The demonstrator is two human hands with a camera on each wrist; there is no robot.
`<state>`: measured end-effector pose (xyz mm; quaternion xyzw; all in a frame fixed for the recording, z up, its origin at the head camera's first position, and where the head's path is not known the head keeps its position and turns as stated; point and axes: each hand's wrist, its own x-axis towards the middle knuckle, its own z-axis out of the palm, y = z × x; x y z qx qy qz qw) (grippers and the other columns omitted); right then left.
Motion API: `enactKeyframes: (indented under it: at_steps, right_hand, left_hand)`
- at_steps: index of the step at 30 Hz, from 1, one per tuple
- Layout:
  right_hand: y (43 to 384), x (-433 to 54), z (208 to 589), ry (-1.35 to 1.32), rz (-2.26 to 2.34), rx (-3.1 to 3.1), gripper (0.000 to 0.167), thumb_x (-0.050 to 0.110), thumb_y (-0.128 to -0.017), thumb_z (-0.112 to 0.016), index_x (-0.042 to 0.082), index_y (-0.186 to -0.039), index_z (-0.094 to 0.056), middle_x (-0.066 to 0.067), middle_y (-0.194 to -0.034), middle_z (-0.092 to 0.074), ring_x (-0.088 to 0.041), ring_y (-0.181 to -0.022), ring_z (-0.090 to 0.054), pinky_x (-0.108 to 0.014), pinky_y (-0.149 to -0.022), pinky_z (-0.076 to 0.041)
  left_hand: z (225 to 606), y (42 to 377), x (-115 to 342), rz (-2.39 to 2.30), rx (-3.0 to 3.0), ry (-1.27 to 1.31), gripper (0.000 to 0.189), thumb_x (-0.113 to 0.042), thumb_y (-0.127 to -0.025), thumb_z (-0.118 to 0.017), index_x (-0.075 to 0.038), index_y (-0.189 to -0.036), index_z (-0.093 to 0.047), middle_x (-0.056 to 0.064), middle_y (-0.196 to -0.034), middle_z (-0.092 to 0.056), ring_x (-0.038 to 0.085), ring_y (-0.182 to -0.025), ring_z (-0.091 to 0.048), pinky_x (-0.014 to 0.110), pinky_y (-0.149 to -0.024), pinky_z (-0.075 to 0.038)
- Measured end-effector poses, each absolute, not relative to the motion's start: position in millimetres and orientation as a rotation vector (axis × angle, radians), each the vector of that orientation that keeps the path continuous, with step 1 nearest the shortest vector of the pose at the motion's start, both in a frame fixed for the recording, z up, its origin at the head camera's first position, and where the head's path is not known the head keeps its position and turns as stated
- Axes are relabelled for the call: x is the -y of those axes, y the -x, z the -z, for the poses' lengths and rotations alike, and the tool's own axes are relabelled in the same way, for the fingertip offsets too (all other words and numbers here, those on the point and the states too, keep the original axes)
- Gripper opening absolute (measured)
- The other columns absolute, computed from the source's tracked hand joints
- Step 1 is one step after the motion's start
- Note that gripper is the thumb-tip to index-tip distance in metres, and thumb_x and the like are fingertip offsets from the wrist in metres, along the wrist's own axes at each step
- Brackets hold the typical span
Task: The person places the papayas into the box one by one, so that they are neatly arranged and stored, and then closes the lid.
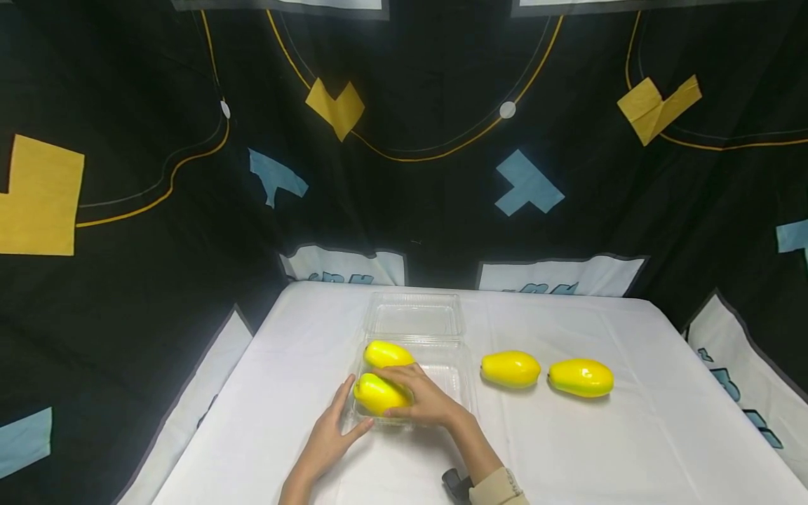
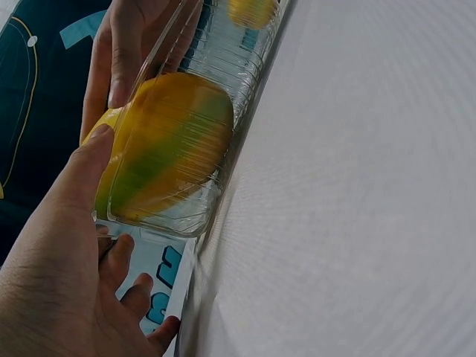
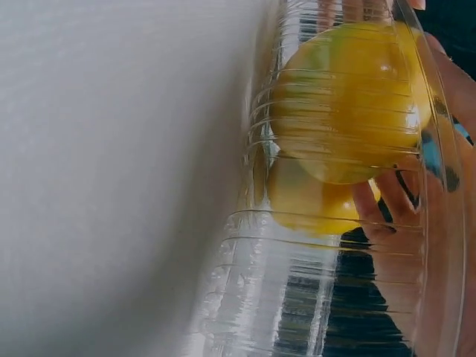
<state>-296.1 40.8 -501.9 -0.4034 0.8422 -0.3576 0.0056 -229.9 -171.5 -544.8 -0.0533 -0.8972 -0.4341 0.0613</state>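
A clear plastic clamshell box lies with its lid laid back behind it. Two glossy yellow fruits sit at the box's left side, a rear fruit and a front fruit with a green streak. My right hand grips the front fruit from above, thumb on the near side and fingers over the far side. At the box's left front corner, my left hand has its fingers spread and its thumb near the rim. The left wrist view shows that thumb against the fruit's end, at the rim.
To the right of the box, two more yellow fruits, one nearer and one farther right, lie on the white tablecloth. A black patterned curtain hangs behind the table. A dark device is at the right wrist.
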Motion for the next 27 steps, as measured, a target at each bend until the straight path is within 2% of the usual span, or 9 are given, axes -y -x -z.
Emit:
enactKeyframes:
  at_steps: [7,13,15,20,27]
  right_hand:
    - [292,-54,486,1.241,1.244,-2.635,0.072,0.041,-0.075,-0.074,0.023,-0.138,-0.045,0.009,-0.138,-0.044,-0.013,-0.115,-0.038,-0.043,-0.096,-0.041]
    - [296,-84,470,1.202,1.307,-2.704,0.069,0.036,-0.074,-0.077,0.026,-0.136,-0.047,0.008,-0.138,-0.044,-0.015,-0.122,-0.035,-0.05,-0.097,-0.038]
    - [297,-97,464,1.157,1.316,-2.767,0.069,0.034,-0.074,-0.078,0.03,-0.135,-0.047,0.012,-0.137,-0.044,-0.014,-0.122,-0.035,-0.05,-0.096,-0.038]
    - [299,-136,452,1.012,1.335,-2.93,0.066,0.041,-0.074,-0.076,0.035,-0.134,-0.048,0.013,-0.136,-0.045,-0.013,-0.122,-0.036,-0.052,-0.094,-0.041]
    - [303,-198,452,0.864,1.433,-3.121,0.064,0.028,-0.074,-0.079,0.027,-0.132,-0.051,0.005,-0.137,-0.046,-0.017,-0.121,-0.036,-0.057,-0.095,-0.035]
  left_hand:
    - [544,231,171,1.331,2.707,0.161,0.088,-0.055,-0.079,-0.064,-0.025,-0.148,-0.019,0.014,-0.15,-0.022,0.036,-0.134,-0.024,0.06,-0.103,-0.024]
    - [545,232,171,1.339,2.692,0.182,0.087,-0.052,-0.08,-0.065,-0.024,-0.148,-0.018,0.014,-0.15,-0.023,0.036,-0.134,-0.024,0.059,-0.103,-0.024]
    - [545,232,170,1.34,2.689,0.182,0.088,-0.051,-0.08,-0.066,-0.024,-0.148,-0.019,0.013,-0.15,-0.023,0.035,-0.134,-0.024,0.058,-0.104,-0.024]
    - [544,232,170,1.323,2.704,0.169,0.089,-0.053,-0.079,-0.065,-0.021,-0.148,-0.019,0.013,-0.15,-0.023,0.035,-0.134,-0.024,0.057,-0.104,-0.024]
    - [544,231,171,1.313,2.702,0.164,0.09,-0.054,-0.079,-0.065,-0.019,-0.148,-0.019,0.012,-0.15,-0.023,0.034,-0.134,-0.025,0.056,-0.104,-0.025]
